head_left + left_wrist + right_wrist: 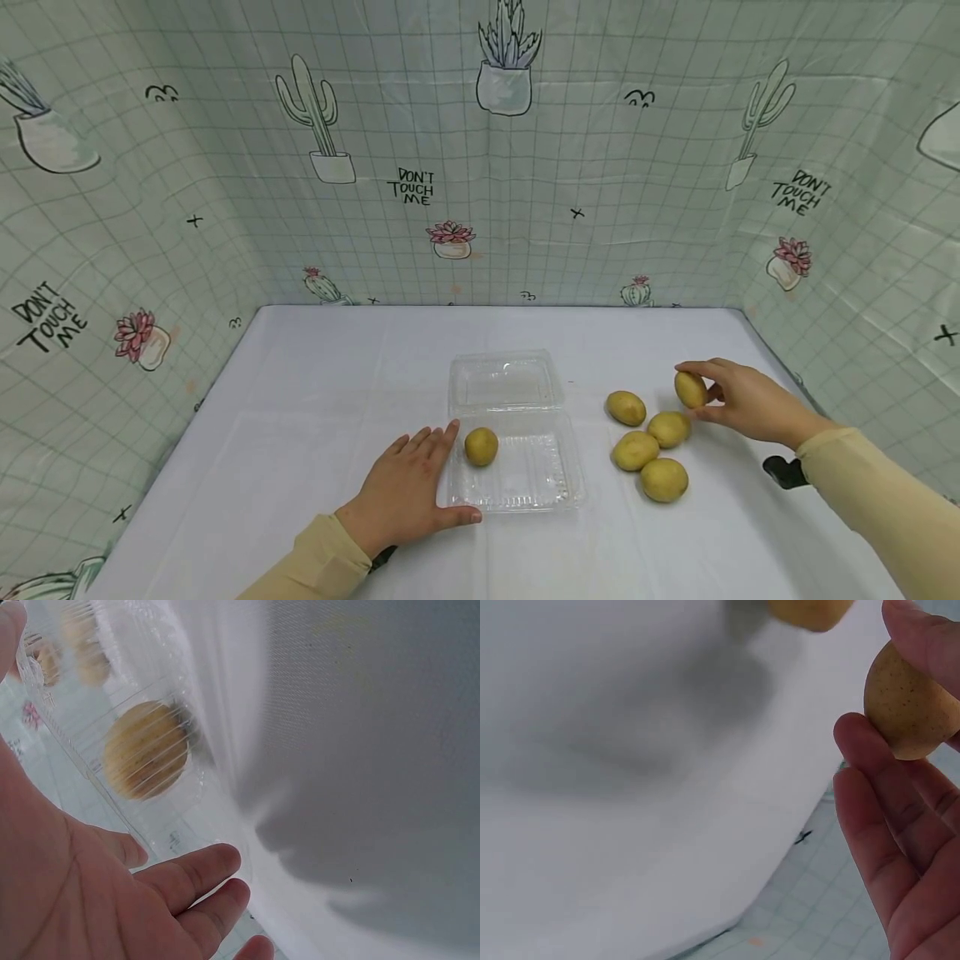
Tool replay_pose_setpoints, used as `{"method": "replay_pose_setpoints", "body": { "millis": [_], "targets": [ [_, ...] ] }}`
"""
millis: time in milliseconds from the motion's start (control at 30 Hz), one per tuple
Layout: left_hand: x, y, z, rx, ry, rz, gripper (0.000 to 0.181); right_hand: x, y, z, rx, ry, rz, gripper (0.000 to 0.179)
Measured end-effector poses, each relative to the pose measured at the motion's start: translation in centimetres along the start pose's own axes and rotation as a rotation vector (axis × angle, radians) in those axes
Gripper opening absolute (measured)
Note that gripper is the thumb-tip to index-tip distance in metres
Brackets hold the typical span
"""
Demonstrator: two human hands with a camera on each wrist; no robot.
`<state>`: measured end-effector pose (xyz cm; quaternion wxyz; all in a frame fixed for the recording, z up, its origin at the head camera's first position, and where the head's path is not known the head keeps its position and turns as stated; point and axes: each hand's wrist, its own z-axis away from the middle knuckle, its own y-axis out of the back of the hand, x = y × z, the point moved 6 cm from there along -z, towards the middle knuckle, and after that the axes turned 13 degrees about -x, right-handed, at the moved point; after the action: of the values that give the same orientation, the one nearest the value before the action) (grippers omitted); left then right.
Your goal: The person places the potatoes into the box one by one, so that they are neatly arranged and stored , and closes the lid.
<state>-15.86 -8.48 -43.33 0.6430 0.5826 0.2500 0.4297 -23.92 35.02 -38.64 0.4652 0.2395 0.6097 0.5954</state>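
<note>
My right hand pinches a potato between thumb and fingers, at the right of the table. The right wrist view shows the same potato held off the cloth. Below and left of it several other potatoes lie in a loose group. A clear plastic clamshell box stands with its lid folded back, and one potato rests inside at the left. With fingers straight and spread, my left hand lies along the box's left side, the thumb at its near left corner.
A white cloth covers the table. Behind it and at both sides hang light green gridded curtains printed with potted cacti. The table's right edge runs close to my right hand.
</note>
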Motion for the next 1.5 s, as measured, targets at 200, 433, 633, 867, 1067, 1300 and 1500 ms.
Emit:
{"method": "replay_pose_setpoints", "body": {
  "millis": [200,433,633,867,1067,1300,1500],
  "targets": [
    [0.0,0.1,0.1,-0.002,0.002,0.010,0.112,-2.8,0.9,-1.3,-0.019,0.046,-0.010,0.066],
    [-0.1,0.1,0.1,0.006,0.003,0.010,0.111,-5.3,1.0,-2.8,-0.023,0.120,-0.061,0.064],
    [-0.1,0.0,0.0,0.016,0.002,0.007,0.111,-7.2,0.9,-3.9,-0.040,0.173,-0.070,0.063],
    [-0.1,0.0,0.0,0.014,0.003,0.013,0.111,-8.9,0.4,-4.9,-0.060,0.188,-0.085,0.064],
    [-0.2,0.0,0.1,0.002,0.005,0.002,0.113,-10.5,0.1,-5.7,-0.081,0.206,-0.116,0.063],
    [-0.1,0.0,0.1,0.015,-0.003,0.009,0.112,-12.6,-0.2,-6.7,-0.086,0.295,-0.148,0.063],
    [0.0,-0.1,0.0,0.014,-0.010,0.010,0.111,-14.0,-0.7,-7.4,-0.129,0.302,-0.158,0.062]
  ]
}}
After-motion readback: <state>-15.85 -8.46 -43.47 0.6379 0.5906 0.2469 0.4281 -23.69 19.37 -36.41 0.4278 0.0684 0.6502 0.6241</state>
